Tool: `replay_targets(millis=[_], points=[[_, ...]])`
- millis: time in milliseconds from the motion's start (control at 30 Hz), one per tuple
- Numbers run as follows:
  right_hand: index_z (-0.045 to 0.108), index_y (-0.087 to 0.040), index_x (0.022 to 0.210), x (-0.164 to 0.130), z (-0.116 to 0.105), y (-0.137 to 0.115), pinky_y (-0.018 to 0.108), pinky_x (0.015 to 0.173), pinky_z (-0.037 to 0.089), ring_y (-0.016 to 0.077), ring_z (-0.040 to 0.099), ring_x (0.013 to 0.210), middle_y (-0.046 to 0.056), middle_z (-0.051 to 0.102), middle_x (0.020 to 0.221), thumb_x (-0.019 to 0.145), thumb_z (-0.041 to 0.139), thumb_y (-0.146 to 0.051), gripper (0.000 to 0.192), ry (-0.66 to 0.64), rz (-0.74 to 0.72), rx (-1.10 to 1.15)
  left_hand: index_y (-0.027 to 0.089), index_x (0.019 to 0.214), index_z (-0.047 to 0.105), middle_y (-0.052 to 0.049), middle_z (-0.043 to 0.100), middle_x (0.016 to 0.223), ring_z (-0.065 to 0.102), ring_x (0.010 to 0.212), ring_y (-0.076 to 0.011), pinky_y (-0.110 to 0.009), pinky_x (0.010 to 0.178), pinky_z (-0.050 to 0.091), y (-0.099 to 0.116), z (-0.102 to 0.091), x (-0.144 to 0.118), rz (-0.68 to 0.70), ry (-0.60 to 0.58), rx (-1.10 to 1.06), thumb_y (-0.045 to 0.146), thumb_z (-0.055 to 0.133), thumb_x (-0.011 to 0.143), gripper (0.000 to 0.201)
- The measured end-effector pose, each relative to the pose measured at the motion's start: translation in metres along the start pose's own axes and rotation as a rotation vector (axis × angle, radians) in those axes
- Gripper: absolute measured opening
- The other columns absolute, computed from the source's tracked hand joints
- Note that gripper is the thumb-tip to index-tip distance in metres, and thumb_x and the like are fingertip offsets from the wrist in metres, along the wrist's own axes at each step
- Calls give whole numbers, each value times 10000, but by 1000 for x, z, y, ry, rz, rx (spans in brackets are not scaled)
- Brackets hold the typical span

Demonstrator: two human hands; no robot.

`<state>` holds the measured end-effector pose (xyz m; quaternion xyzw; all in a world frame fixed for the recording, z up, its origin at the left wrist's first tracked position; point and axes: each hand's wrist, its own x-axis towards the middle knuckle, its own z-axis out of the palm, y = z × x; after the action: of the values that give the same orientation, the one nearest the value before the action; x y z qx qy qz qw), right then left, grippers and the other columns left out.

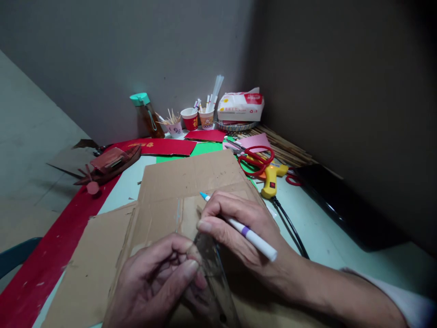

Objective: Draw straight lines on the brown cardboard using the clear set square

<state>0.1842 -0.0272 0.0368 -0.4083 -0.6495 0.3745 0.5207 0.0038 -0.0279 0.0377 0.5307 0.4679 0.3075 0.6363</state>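
Observation:
My right hand (235, 223) is closed around a white marker (257, 243) with a purple band. Its blue tip points up and left above the cardboard. A clear plastic ruler (215, 273) slants between my hands, its upper end by my right thumb. My left hand (164, 273) pinches the ruler's left side between thumb and fingers; part of the grip is hidden. Beneath both hands lies a sheet of brown cardboard (191, 175), with a short blue line drawn near its middle. Another cardboard piece (90, 255) lies to the left.
To the right are red-handled scissors (256, 159), a yellow glue gun (271, 180) with a black cord, and a black phone-like slab (344, 205). A model boat (116, 164) sits at left. Behind stand a bottle (146, 116), cups (189, 119) and a tissue pack (241, 107).

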Motion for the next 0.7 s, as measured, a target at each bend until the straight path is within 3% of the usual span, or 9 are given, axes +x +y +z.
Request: replay_targets(millis=[200, 533, 700], points=[[519, -190, 773, -3, 2, 1, 220, 661, 385, 111, 483, 714, -33, 505, 751, 945, 552, -184, 176, -148, 3, -35, 223, 725, 680, 41, 674, 604, 651, 530, -131, -199, 524, 551, -1, -9, 4, -28, 153, -116, 459, 849, 670, 295], [513, -192, 748, -5, 4, 2, 218, 668, 388, 108, 499, 702, -33, 518, 732, 946, 554, -172, 203, -88, 26, -46, 227, 704, 703, 45, 656, 600, 641, 532, -84, -129, 543, 530, -3, -9, 4, -8, 87, -93, 440, 817, 730, 243], [545, -183, 727, -5, 4, 2, 214, 652, 395, 103, 510, 681, -31, 529, 715, 940, 557, -174, 214, -33, 11, -28, 234, 699, 706, 39, 665, 594, 657, 511, -110, -161, 521, 551, -6, -7, 5, 5, 35, -33, 447, 794, 748, 235]])
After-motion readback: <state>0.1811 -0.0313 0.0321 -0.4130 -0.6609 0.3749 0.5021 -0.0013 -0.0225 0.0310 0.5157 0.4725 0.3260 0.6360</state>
